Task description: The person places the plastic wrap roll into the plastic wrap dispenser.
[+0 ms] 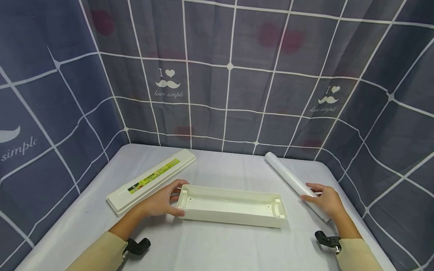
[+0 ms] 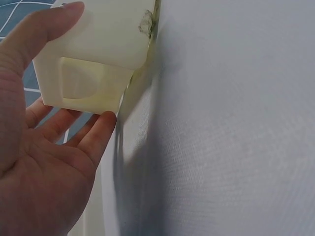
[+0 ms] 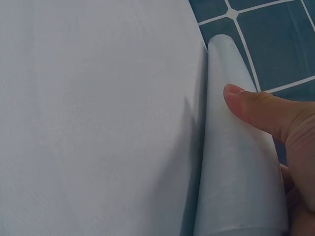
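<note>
A long, shallow cream plastic box (image 1: 234,217) lies open side up at the middle of the white table, with a holder at each inner end. My left hand (image 1: 161,201) grips its left end, thumb on the front wall and fingers around the end. In the left wrist view, the thumb presses the box's side (image 2: 106,34) while the fingertips touch its end. To the right lies a white roll of plastic film (image 1: 288,175), slanted away from me. My right hand (image 1: 323,199) holds its nearer half, thumb (image 3: 246,105) on one side and fingers on the other.
A long cream lid (image 1: 183,160) with a yellow-green label (image 1: 154,175) lies slanted at the left, just behind my left hand. The white table (image 1: 223,248) is bordered at the back and sides by a blue-grey checked curtain (image 1: 210,82).
</note>
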A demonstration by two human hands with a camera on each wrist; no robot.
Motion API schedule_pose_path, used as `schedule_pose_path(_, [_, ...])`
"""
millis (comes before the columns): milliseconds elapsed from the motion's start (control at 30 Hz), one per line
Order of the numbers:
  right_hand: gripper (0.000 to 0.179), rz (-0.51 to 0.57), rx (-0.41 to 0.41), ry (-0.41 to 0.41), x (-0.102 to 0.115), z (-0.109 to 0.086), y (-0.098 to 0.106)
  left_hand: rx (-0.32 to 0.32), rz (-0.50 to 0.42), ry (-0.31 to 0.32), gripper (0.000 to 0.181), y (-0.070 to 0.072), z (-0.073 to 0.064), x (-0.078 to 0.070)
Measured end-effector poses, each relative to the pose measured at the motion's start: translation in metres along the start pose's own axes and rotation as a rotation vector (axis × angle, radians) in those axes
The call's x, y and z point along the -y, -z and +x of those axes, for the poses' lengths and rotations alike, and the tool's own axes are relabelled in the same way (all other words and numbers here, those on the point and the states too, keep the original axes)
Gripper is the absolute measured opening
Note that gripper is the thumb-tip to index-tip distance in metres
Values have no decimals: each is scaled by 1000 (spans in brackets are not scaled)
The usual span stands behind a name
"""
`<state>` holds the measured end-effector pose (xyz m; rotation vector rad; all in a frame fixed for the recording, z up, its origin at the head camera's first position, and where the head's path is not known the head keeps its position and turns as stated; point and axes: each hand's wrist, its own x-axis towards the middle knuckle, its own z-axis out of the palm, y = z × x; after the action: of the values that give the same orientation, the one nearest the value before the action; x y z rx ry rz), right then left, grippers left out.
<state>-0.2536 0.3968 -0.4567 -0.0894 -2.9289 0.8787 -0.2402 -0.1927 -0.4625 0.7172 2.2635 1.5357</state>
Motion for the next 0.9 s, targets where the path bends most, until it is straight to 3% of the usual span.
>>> schedule_pose_path(433, [72,19,-28,9,7,0,-3,10,-10,-12,93,-1,0,1])
schedule_pose_path(900, [70,47,-62,79,25,-2,0,3,-4,-17,94,-1,-2,2])
